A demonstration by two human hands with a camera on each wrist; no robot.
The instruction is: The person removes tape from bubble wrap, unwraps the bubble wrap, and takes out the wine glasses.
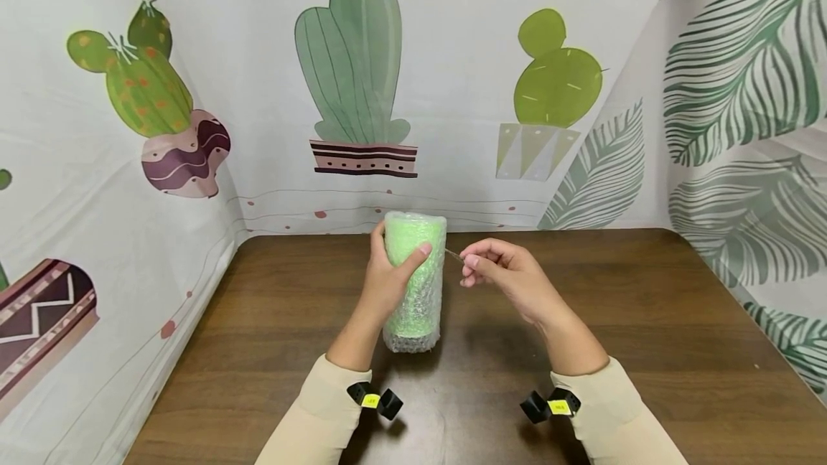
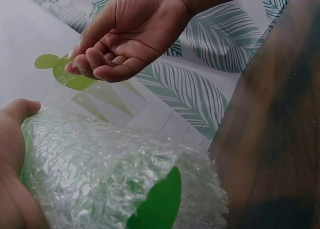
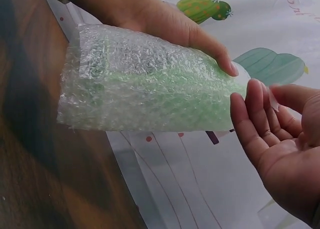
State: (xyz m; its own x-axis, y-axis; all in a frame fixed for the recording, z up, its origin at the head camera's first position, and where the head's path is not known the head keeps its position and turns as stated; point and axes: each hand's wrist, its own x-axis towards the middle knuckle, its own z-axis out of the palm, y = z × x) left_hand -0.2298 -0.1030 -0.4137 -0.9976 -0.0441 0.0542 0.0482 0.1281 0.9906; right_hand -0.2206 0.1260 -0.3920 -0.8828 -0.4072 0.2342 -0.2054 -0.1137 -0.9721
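Observation:
A green cylinder wrapped in bubble wrap (image 1: pixel 415 293) stands nearly upright above the table in the head view. My left hand (image 1: pixel 390 275) grips its upper part, thumb across the front and fingers behind. To its right, my right hand (image 1: pixel 507 271) pinches a thin, see-through strip of tape (image 3: pixel 273 100) between thumb and fingers. In the head view the strip (image 1: pixel 454 255) reaches toward the wrap's right edge; whether it touches cannot be told. A darker green patch (image 2: pixel 159 201) shows on the wrapped cylinder in the left wrist view.
The brown wooden table (image 1: pixel 291 321) spreads beneath both hands. A white cloth backdrop (image 1: pixel 452 92) printed with cacti and leaves hangs along its back and sides. Each sleeve bears a black wrist camera (image 1: pixel 390 403) with a yellow label.

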